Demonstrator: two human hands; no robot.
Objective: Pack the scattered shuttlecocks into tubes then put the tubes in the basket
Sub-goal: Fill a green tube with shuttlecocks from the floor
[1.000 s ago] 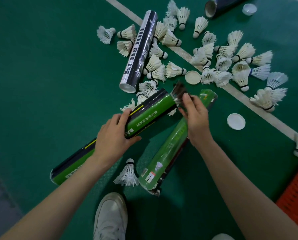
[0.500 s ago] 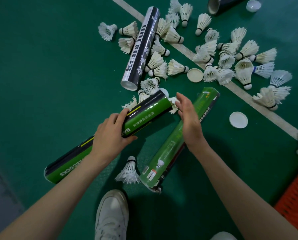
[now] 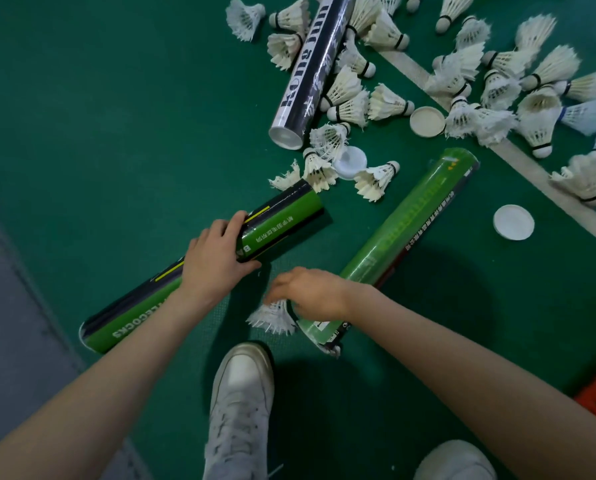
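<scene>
Left hand [image 3: 217,259] gripped a tube [image 3: 282,223]; just beside it, right hand [image 3: 312,292] covered a shuttlecock [image 3: 272,316], grip unclear.

White shuttlecocks [image 3: 379,105]; green-black tube [image 3: 282,223]; green floor [image 3: 116,133].

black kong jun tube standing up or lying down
Lying down: the black tube rests on its side on the green floor, among scattered shuttlecocks.

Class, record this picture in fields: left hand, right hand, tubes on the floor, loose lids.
left hand: grips the green-black tube at its middle
right hand: on a shuttlecock beside the green tube, at its near end; grip unclear
other tube: black tube, lying among scattered shuttlecocks
loose lids: three, on the floor
</scene>
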